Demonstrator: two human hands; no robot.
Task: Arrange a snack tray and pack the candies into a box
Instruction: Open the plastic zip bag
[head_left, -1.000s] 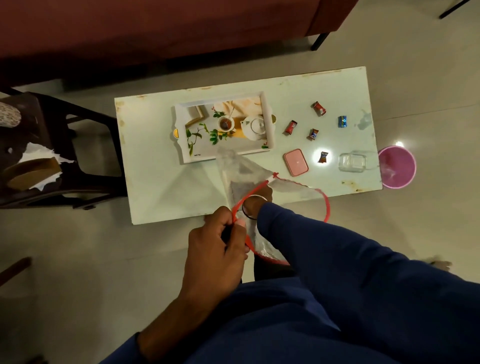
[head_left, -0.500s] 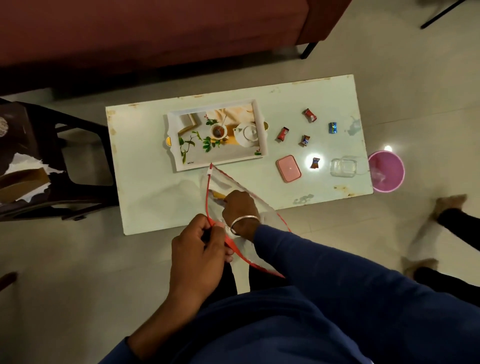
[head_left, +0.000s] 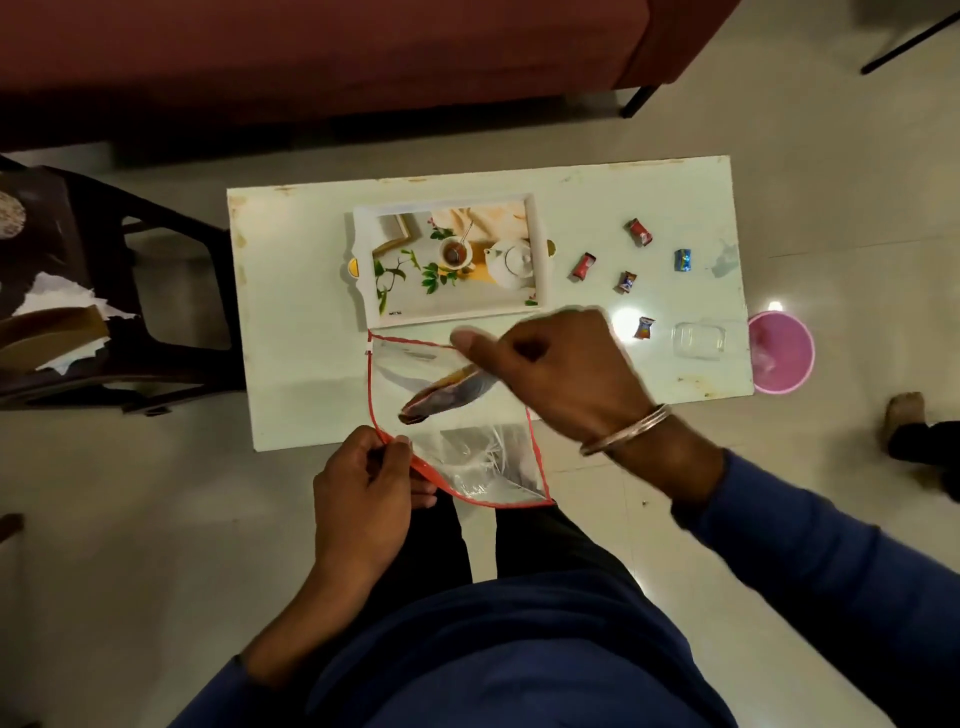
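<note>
A clear plastic pouch (head_left: 467, 457) with a red zip edge hangs over the white table's near edge. My left hand (head_left: 366, 493) pinches its red rim at the lower left. My right hand (head_left: 550, 374) is out of the pouch and holds a dark snack packet (head_left: 441, 397) above it. A white tray (head_left: 535, 249) with a printed teapot picture lies on the table beyond the pouch. Several wrapped candies lie to its right: a red one (head_left: 583, 266), another red one (head_left: 639, 232), a blue one (head_left: 682, 260). A clear plastic box (head_left: 698, 340) stands near the table's right end.
The low white table (head_left: 291, 312) stands on a pale tiled floor. A pink bucket (head_left: 779, 353) sits off its right end. A dark chair (head_left: 104, 322) with paper is at the left, a red sofa (head_left: 311, 52) behind. Another person's foot (head_left: 906, 410) is at right.
My right hand has come up out of the pouch with the dark packet and moved right. It now covers the pink lid on the table. The left hand keeps its hold on the rim.
</note>
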